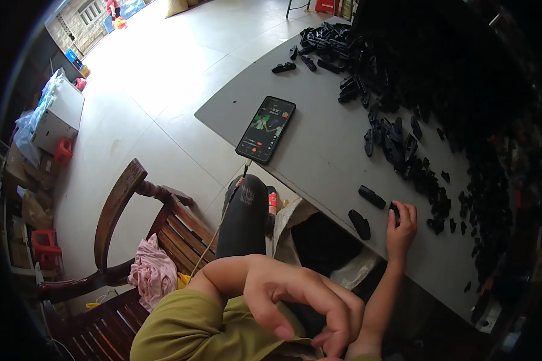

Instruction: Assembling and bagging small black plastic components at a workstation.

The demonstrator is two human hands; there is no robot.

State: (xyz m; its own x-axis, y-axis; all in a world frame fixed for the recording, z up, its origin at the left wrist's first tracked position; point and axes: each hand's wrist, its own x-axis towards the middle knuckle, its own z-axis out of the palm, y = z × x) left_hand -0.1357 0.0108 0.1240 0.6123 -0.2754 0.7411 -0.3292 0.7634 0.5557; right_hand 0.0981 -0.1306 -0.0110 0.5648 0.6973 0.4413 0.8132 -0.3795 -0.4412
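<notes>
My right hand (401, 231) is at the table's near edge, its fingers closed on a small black plastic piece (394, 212), most of which they hide. Two loose, longish black pieces, one farther (372, 197) and one nearer (359, 224), lie just to its left. Close to the camera, my left hand (307, 292) hangs over my lap with bent fingers and the thumb apart from them; nothing shows in it. Large heaps of black plastic pieces (394, 144) spread along the right side of the grey table (319, 144).
A phone (266, 129) with a lit screen and a cable lies at the table's left edge. Below the edge, an open pale sack (289, 225) holds something dark. To the left stands a wooden chair (120, 198) with pink cloth (153, 268); boxes (60, 114) and red stools (45, 246) stand beyond.
</notes>
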